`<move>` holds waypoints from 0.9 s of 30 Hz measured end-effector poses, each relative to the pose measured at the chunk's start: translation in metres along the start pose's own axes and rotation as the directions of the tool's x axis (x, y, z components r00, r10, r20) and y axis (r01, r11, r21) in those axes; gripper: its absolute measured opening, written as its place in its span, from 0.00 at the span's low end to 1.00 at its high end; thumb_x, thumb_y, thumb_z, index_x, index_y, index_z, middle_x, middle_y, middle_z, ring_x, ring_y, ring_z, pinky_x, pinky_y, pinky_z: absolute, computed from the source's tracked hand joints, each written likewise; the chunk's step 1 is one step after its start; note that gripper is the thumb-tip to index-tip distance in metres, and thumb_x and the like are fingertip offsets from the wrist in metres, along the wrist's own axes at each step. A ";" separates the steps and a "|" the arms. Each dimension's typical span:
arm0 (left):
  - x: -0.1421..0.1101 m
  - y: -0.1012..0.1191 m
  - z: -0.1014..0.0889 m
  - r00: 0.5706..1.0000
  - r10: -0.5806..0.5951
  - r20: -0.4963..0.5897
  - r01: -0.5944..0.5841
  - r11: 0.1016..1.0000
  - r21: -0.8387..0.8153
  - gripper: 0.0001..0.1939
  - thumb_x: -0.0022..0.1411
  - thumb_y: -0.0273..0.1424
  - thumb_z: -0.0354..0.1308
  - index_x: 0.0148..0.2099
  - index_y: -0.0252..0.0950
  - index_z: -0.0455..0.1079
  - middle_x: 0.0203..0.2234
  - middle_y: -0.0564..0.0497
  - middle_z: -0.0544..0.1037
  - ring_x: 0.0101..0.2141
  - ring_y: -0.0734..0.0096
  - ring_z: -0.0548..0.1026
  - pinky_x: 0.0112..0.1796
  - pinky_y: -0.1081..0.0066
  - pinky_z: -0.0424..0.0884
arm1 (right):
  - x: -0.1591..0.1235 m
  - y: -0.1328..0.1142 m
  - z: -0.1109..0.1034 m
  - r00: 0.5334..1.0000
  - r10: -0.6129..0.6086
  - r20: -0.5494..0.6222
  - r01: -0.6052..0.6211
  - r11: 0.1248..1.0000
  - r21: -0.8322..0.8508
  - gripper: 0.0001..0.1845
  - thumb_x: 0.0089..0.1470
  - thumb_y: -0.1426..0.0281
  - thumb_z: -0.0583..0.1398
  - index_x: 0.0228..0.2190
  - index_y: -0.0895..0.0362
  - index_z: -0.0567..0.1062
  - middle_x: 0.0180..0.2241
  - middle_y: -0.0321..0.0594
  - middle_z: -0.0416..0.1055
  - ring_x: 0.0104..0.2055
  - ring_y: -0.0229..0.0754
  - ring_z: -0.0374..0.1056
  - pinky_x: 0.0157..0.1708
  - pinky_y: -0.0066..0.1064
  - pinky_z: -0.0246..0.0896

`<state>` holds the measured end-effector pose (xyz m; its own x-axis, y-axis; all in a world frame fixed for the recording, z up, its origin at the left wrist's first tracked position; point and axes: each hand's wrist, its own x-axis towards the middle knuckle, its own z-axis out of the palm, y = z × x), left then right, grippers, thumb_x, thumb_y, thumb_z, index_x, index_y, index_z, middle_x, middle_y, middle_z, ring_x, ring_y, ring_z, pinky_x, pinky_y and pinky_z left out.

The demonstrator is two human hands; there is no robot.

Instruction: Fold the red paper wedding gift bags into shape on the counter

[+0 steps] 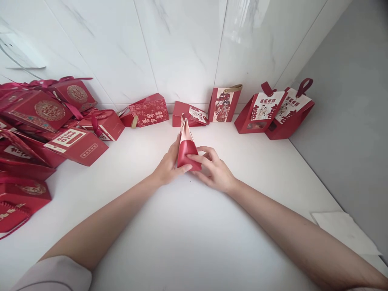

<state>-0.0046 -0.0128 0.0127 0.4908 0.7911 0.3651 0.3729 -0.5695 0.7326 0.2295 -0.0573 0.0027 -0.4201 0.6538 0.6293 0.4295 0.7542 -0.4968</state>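
Observation:
A small red and pink paper box, folded flat into a narrow wedge with its pink top pointing away from me, stands on the white table between both hands. My left hand grips its left side, thumb on the front. My right hand pinches its lower right corner with the fingers curled.
A heap of red gift boxes with ribbons fills the left side. Along the marble wall stand more red boxes and gift bags, with two handled bags at the back right. A white sheet lies near the table's right edge.

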 end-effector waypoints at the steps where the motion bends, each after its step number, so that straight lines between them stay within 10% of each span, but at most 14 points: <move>1: 0.001 0.004 -0.001 0.999 -0.026 0.029 0.026 1.000 0.015 0.48 0.66 0.59 0.57 0.77 0.41 0.50 0.66 0.37 0.69 0.63 0.42 0.69 0.62 0.48 0.67 | 0.000 -0.001 -0.001 1.000 -0.002 -0.003 0.003 1.000 0.021 0.33 0.68 0.63 0.61 0.69 0.39 0.59 0.64 0.48 0.59 0.49 0.49 0.74 0.47 0.47 0.81; 6: 0.002 0.005 -0.003 0.996 -0.019 0.090 0.018 1.000 0.012 0.44 0.67 0.59 0.54 0.75 0.40 0.55 0.66 0.37 0.70 0.61 0.42 0.71 0.60 0.48 0.68 | 0.001 -0.001 0.000 0.991 0.125 -0.056 -0.118 0.986 0.118 0.46 0.66 0.54 0.62 0.75 0.39 0.45 0.73 0.50 0.50 0.63 0.57 0.69 0.57 0.54 0.76; 11: 0.000 -0.009 -0.005 0.990 -0.014 0.143 0.031 0.993 -0.114 0.44 0.64 0.58 0.59 0.73 0.40 0.60 0.63 0.37 0.71 0.60 0.42 0.71 0.60 0.48 0.68 | 0.005 0.005 -0.002 0.940 0.325 0.105 -0.339 0.921 0.190 0.49 0.65 0.46 0.60 0.76 0.43 0.44 0.78 0.46 0.45 0.79 0.62 0.44 0.73 0.64 0.51; 27: 0.014 0.014 -0.001 0.992 0.119 0.037 -0.092 0.900 -0.426 0.32 0.71 0.56 0.51 0.67 0.42 0.69 0.58 0.40 0.78 0.56 0.47 0.79 0.56 0.51 0.76 | 0.008 0.013 -0.005 0.944 0.217 0.250 -0.288 0.910 0.297 0.52 0.64 0.41 0.58 0.76 0.44 0.39 0.79 0.40 0.42 0.80 0.54 0.42 0.77 0.57 0.42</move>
<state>0.0070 -0.0094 0.0292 0.5602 0.7088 0.4287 -0.0452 -0.4905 0.8702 0.2360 -0.0421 0.0047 -0.5030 0.7959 0.3369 0.2745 0.5167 -0.8109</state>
